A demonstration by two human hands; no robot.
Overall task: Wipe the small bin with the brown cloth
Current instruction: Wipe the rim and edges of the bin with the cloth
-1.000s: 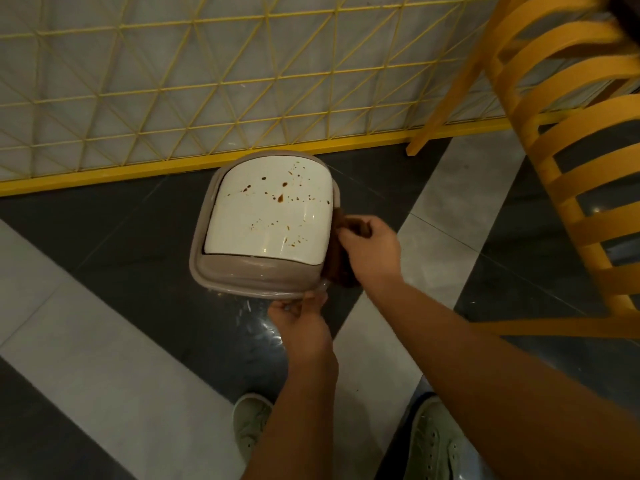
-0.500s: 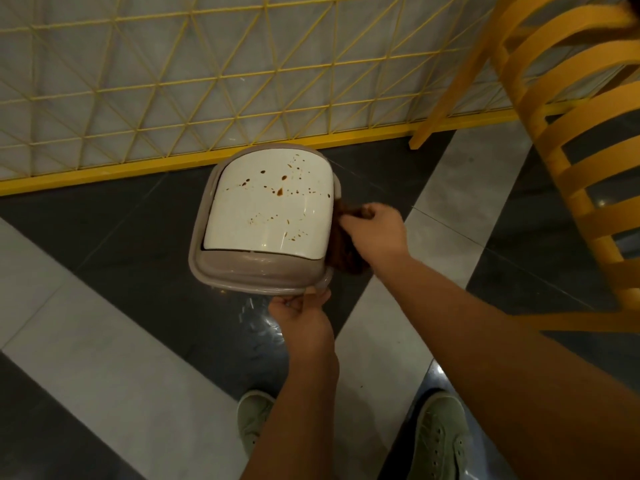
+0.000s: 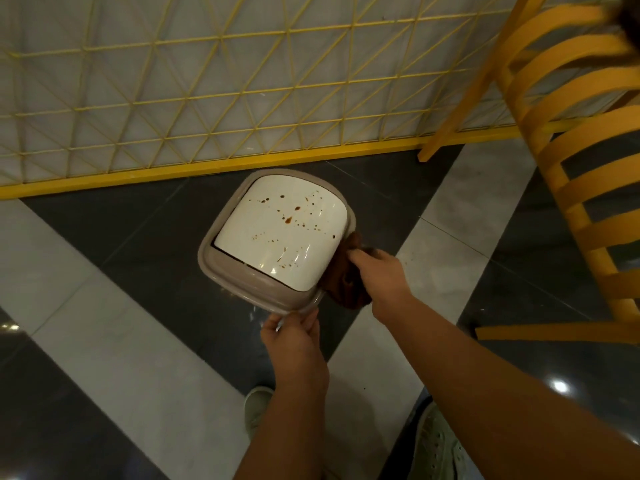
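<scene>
Small bin, centre frame, on dark floor tile: taupe rim, glossy white swing lid flecked with brown spots. Left hand below it, fingers curled, pinching the near rim corner. Right hand grips bunched brown cloth, pressed against the bin's right side.

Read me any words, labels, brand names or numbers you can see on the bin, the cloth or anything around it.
None: no writing shows anywhere.
Small bin: no label; its white lid carries only brown splatter spots.
Brown cloth: plain.
Yellow wire fence and yellow chair: no signs or marks.
</scene>
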